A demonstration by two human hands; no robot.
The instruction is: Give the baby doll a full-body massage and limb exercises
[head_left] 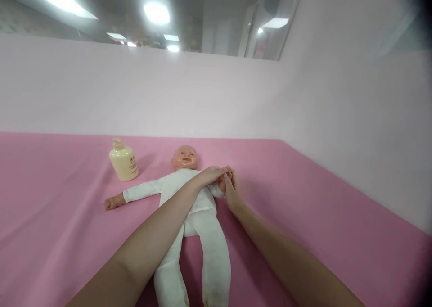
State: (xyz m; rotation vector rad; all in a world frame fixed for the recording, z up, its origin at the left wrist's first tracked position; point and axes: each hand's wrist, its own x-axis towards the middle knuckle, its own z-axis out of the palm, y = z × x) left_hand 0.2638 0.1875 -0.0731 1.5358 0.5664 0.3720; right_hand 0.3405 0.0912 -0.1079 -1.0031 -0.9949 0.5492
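A baby doll with a white cloth body lies on its back, head toward the wall. My left forearm crosses over its torso. My left hand lies over the doll's hand on the right side of the picture, fingers closed against it. From the other side my right hand is wrapped round the same small hand, thumb along it. Both my hands meet there, and most of my fingertips are hidden. The doll's other arm stretches out to the left, untouched.
A cream pump bottle stands left of the doll's head. Pink cloth covers the surface, with soft folds at left. A white wall rises behind and along the right, with a reflective glass panel above.
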